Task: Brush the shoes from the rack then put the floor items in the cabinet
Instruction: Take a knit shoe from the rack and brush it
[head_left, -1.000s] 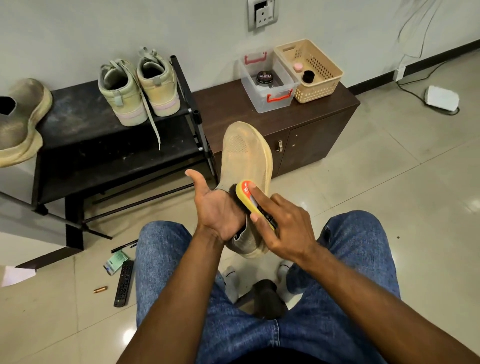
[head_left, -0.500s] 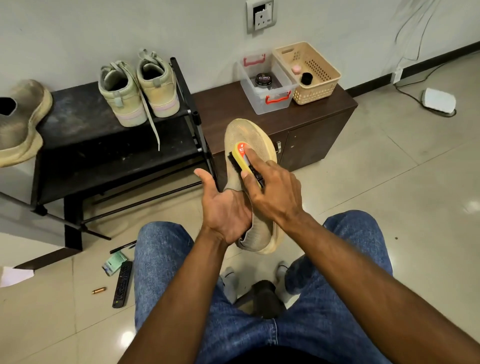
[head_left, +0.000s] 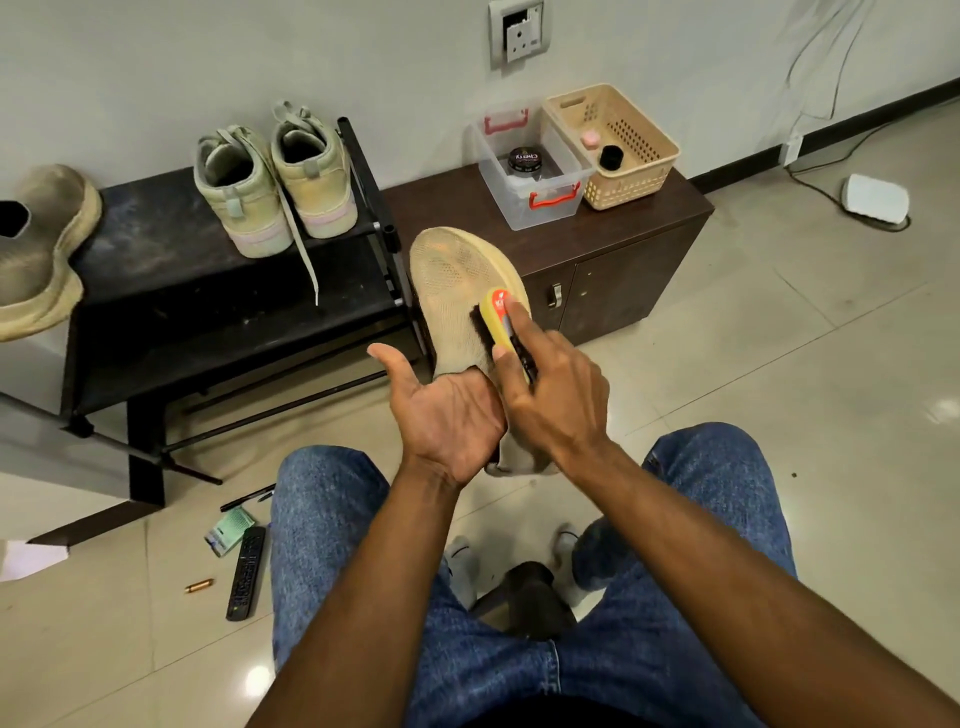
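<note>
A beige knit shoe (head_left: 452, 280) is held up in front of me, toe pointing away. My left hand (head_left: 447, 415) holds it from the heel end, palm up and thumb out, with the fingers hidden inside the opening. My right hand (head_left: 556, 395) grips a yellow brush (head_left: 496, 317) whose dark bristles press on the shoe's upper, right of its middle. A pale green pair of shoes (head_left: 275, 182) stands on the black rack (head_left: 171, 312). The matching beige shoe (head_left: 36, 249) lies at the rack's left end.
On the floor at the left lie a remote (head_left: 245, 571), a green packet (head_left: 228, 530), a pen (head_left: 247, 499) and a small brass piece (head_left: 199, 586). The brown cabinet (head_left: 613, 260) carries a clear box (head_left: 530, 166) and a beige basket (head_left: 618, 145).
My right hand slid the brush up the shoe from near the heel opening toward the toe. My left hand lifted the shoe a little.
</note>
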